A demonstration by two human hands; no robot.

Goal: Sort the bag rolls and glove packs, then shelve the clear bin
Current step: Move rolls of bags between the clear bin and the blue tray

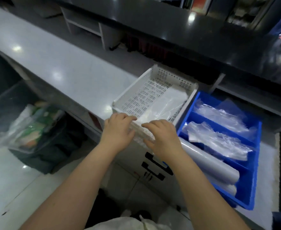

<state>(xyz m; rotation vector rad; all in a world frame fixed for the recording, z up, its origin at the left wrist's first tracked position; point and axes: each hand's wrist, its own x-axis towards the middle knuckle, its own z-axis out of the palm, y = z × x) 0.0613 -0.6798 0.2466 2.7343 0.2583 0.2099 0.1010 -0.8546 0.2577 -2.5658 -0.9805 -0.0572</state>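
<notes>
A white perforated basket (131, 90) sits on the grey counter with a clear plastic pack (166, 105) lying in its right half. My left hand (118, 128) curls its fingers over the basket's near rim. My right hand (161, 136) lies palm down on the same rim, fingers spread, close to the pack's near end. Right beside the basket stands a blue divided bin (252, 188). Its two far compartments each hold a crinkled clear glove pack (222, 113) (219, 140). Its near compartment holds translucent bag rolls (216, 165).
The grey counter (53, 63) runs off to the left, under a dark raised ledge (169, 27). A waste bin lined with a clear bag (37, 128) stands on the floor at left. Below my hands is a white cabinet front with black handles (154, 165).
</notes>
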